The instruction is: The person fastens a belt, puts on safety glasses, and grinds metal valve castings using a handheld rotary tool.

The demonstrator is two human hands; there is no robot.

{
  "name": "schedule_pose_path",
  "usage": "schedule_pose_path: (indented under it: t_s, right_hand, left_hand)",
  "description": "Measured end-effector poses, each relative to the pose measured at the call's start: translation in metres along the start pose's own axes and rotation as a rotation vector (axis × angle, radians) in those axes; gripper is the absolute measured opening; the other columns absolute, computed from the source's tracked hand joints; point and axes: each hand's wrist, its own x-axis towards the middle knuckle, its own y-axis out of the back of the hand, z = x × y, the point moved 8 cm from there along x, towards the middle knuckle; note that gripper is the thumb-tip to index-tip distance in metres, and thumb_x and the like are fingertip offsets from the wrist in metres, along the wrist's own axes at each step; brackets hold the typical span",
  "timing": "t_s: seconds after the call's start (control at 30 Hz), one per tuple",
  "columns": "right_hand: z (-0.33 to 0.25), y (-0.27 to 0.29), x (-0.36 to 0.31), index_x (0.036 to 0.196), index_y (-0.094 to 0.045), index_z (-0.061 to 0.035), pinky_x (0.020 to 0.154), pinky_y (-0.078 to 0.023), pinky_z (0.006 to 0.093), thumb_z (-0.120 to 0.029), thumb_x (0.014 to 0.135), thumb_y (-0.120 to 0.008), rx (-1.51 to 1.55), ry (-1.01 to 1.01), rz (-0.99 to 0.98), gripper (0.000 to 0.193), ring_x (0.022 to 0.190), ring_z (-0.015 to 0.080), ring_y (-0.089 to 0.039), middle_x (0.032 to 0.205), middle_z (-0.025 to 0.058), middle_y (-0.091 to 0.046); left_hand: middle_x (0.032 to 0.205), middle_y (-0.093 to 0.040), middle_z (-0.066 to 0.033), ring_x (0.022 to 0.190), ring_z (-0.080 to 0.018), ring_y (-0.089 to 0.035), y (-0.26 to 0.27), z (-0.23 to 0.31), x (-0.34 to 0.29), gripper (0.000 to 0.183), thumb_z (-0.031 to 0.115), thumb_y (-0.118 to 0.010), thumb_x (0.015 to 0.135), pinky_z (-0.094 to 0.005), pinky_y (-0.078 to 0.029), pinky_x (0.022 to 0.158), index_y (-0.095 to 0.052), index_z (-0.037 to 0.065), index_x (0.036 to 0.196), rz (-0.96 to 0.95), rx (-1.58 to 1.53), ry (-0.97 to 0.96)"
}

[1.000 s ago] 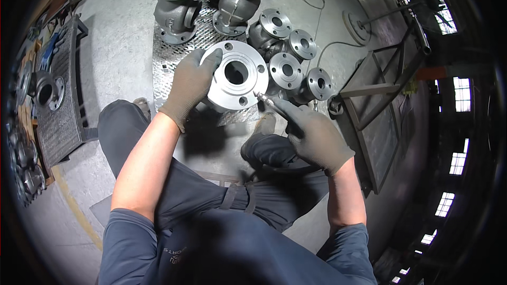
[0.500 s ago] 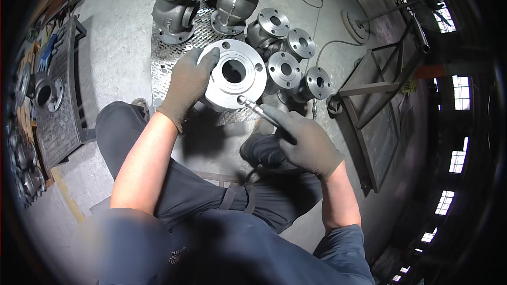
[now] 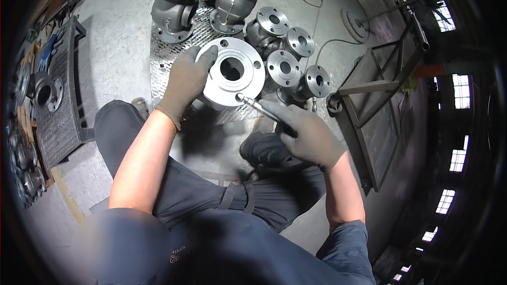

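Note:
A flanged metal valve body (image 3: 250, 80) faces up in front of me, its round flange showing a wide central bore and bolt holes. My left hand (image 3: 190, 76), in a grey-brown glove, is closed on the flange's left rim, thumb on the face. My right hand (image 3: 309, 132), gloved alike, is wrapped round a slim silver pen-shaped tool (image 3: 262, 110). The tool's tip meets the bolt hole on the flange's near edge; how deep it sits I cannot tell. Most of the body under the flange is hidden.
Two larger flanged valve bodies (image 3: 176, 13) stand behind on a tread-plate sheet (image 3: 158, 68). Several smaller ones (image 3: 285, 67) crowd the right side. A metal frame (image 3: 369, 121) stands further right. At far left, more castings (image 3: 43, 95) lie by a tread-plate bench (image 3: 60, 111).
The tool's tip stays at the same bolt hole. My right hand has tilted slightly and shifted a little right and down. My left hand keeps its hold on the flange.

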Motion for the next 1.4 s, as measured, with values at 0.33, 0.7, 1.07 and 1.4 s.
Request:
schedule_pose_path:
  t_s: [0.33,0.7,1.07,1.4]
  right_hand:
    - [0.010,0.002,-0.007,0.162,-0.060,-0.0178,0.103,-0.057,0.0524,-0.001,0.090,-0.065,0.106,-0.041,0.011,0.074,0.119,0.0454,-0.071,0.139,0.0235,-0.070]
    - [0.015,0.000,-0.013,0.163,-0.058,-0.0177,0.102,-0.058,0.0512,-0.001,0.089,-0.066,0.079,-0.060,0.009,0.077,0.113,0.0443,-0.073,0.120,0.0234,-0.074]
    - [0.024,-0.006,-0.014,0.167,-0.057,-0.0159,0.098,-0.058,0.0439,0.005,0.086,-0.062,0.142,-0.037,0.000,0.083,0.104,0.0364,-0.073,0.119,0.0184,-0.075]
    - [0.085,-0.029,0.055,0.143,-0.070,0.0019,0.071,-0.057,0.0306,-0.024,0.111,-0.066,1.001,-0.363,0.513,0.041,0.074,0.0109,-0.069,0.093,0.0063,-0.079]
  left_hand:
    - [0.120,-0.077,-0.0368,0.116,-0.0479,-0.075,0.005,0.008,-0.002,0.070,0.053,-0.068,0.108,-0.0501,-0.056,0.101,-0.074,-0.013,0.128,0.041,0.041,-0.025]
    - [0.110,-0.080,-0.0310,0.105,-0.0396,-0.077,0.005,0.010,-0.005,0.064,0.052,-0.067,0.110,-0.0464,-0.057,0.094,-0.075,-0.010,0.124,0.018,0.048,-0.023]
    - [0.114,-0.081,-0.0235,0.107,-0.0300,-0.075,0.007,0.010,-0.001,0.062,0.050,-0.067,0.111,-0.0414,-0.055,0.097,-0.074,-0.009,0.129,0.017,0.042,-0.037]
    - [0.121,-0.068,-0.0188,0.120,-0.0385,-0.066,-0.028,0.116,-0.086,0.049,0.017,-0.076,0.097,-0.0633,-0.042,0.121,-0.065,0.003,0.142,-0.103,0.633,-0.729]
